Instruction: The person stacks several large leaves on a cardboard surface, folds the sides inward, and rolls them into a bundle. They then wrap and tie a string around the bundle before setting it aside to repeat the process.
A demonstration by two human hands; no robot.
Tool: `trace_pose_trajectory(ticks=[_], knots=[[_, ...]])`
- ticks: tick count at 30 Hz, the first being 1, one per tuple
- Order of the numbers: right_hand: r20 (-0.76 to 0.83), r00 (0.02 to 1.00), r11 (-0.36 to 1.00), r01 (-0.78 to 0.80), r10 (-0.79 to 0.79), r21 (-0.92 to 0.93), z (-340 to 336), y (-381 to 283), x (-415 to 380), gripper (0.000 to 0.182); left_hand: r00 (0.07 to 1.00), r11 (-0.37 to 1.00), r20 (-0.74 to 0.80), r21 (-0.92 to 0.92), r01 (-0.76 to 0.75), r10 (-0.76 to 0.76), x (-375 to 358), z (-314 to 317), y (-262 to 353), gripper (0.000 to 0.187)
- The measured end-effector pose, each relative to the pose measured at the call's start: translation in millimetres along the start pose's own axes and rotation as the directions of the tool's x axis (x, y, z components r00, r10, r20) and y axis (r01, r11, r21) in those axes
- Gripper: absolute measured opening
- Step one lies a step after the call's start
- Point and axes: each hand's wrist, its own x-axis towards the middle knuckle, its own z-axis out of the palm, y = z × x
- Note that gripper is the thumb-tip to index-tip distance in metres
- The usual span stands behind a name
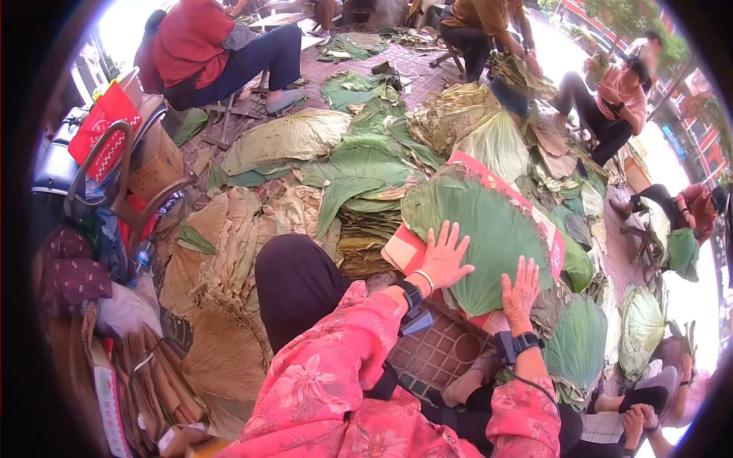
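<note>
A broad green lotus leaf (496, 233) lies spread over a red cardboard sheet (551, 233) in front of me. My left hand (444, 259) rests with fingers spread at the leaf's left edge. At the leaf's lower right, my right hand (522, 296) is stretched out flat, its fingers slightly apart. Neither hand grips anything. To the left of the cardboard, a pile of folded leaves (365, 243) is stacked in layers. Another green leaf (578, 336) lies to the right of my right wrist.
Dried brown leaves (217, 336) heap up on my left, beside bags and a wooden chair (156, 164). Pale and green leaves (286, 141) cover the brick ground ahead. Several people sit around, one in a red top (191, 49). A plastic grate (439, 347) lies below my arms.
</note>
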Motion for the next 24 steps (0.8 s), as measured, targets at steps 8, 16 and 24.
trace_pose_trajectory(ticks=[8,16,24], knots=[[0.231,0.973,0.999,-0.006,0.014,-0.036,17,1,-9,0.061,0.992,0.999,0.126,0.050,-0.005,-0.002,0,-1,-5,0.073],[0.162,0.971,0.984,0.179,-0.173,-0.020,-2,-21,-12,0.060,0.988,1.000,0.154,-0.012,0.005,-0.004,0,-2,-9,0.074],[0.231,0.948,0.975,0.220,-0.221,0.031,10,-28,-25,0.058,0.917,0.999,0.398,-0.036,0.035,-0.018,25,-42,-10,0.063]])
